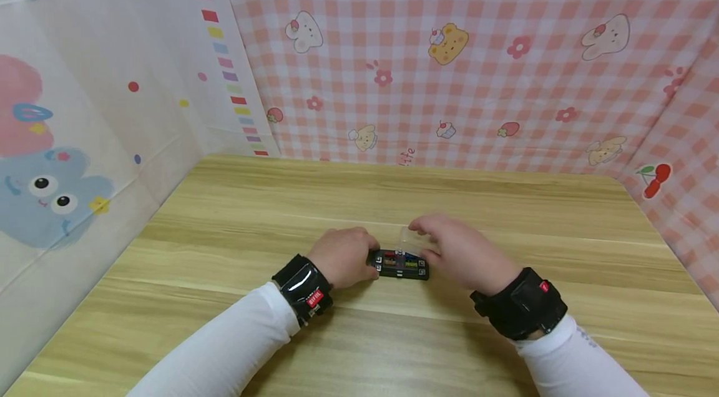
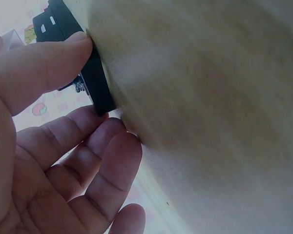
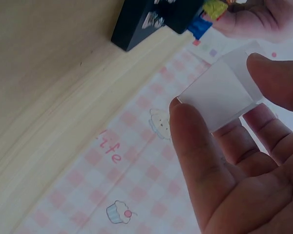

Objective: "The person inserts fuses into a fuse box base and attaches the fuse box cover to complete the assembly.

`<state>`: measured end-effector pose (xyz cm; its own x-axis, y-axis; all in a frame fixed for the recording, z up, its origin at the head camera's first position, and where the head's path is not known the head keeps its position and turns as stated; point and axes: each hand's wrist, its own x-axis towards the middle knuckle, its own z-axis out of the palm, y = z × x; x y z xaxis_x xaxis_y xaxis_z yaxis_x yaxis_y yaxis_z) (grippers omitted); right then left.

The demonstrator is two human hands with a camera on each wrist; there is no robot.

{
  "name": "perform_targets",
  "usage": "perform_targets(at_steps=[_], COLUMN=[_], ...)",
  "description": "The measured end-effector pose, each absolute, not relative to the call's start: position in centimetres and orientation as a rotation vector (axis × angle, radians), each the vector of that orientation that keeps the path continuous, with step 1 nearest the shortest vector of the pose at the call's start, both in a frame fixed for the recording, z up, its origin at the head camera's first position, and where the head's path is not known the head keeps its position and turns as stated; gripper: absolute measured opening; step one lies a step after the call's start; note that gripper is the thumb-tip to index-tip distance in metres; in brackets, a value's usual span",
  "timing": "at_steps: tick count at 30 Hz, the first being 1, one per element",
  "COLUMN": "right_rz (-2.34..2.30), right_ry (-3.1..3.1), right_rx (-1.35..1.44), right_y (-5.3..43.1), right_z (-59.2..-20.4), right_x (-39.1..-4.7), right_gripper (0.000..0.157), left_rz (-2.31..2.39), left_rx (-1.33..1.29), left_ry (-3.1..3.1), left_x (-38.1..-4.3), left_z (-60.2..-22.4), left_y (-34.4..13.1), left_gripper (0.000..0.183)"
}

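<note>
A small black fuse box [image 1: 414,273] lies on the table, its top uncovered. Colourful blade fuses sit in it; a yellow fuse [image 3: 215,9] and a blue fuse [image 3: 199,27] show in the right wrist view. My left hand [image 1: 344,258] grips the box's left end, thumb on the near long side and fingertips at the end and far side. Above the box's right half, my right hand [image 1: 466,253] holds a clear plastic cover [image 3: 219,95] between thumb and fingers. Metal terminal screws [image 2: 78,84] stick out near the box's left end.
The wood-grain table [image 1: 359,341] stretches out around both hands. Behind it hangs a pink checked cloth [image 1: 483,91], with a white patterned cloth [image 1: 163,41] along the left side. Each wrist wears a black strap [image 1: 519,303].
</note>
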<state>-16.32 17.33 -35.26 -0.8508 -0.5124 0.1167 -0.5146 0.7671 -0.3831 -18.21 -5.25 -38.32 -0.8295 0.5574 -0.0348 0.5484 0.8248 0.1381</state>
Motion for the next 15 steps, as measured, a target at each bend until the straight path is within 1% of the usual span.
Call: perform_targets(at_steps=[9, 15], right_rz=[0.580, 0.537], right_ry=[-2.893, -2.848], right_rx=[0.973, 1.025], right_y=[16.5, 16.0], right_z=[-35.8, -36.3], right_x=[-15.9, -15.9], right_gripper=[0.043, 0.042], left_rz=[0.183, 0.202], left_rx=[0.911, 0.921], left_ry=[2.929, 2.929], left_x=[-18.3, -18.3], left_z=[-38.4, -38.3], left_y=[-5.3, -5.3], left_gripper=[0.041, 0.036])
